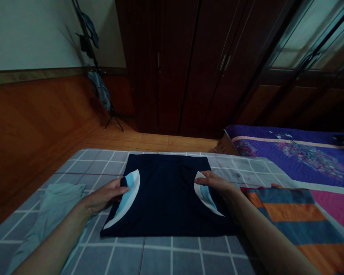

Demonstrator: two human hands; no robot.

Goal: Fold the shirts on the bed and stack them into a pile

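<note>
A dark navy garment (166, 194) lies flat and squared on the grey checked bedsheet (172, 259). Two curved blue-and-white flaps rest on it, one along its left side (126, 200) and one along its right side (208, 198). My left hand (107, 195) pinches the upper end of the left flap at the garment's edge. My right hand (213, 182) holds the top tip of the right flap between its fingers. Part of each flap is hidden under my fingers.
A crumpled pale grey-green cloth (51, 212) lies left of the garment. An orange-and-blue striped cloth (292, 217) lies on a purple quilt (304, 156) to the right. Beyond the bed are a wooden floor, dark wardrobe doors and a stand with hanging clothes (99, 76).
</note>
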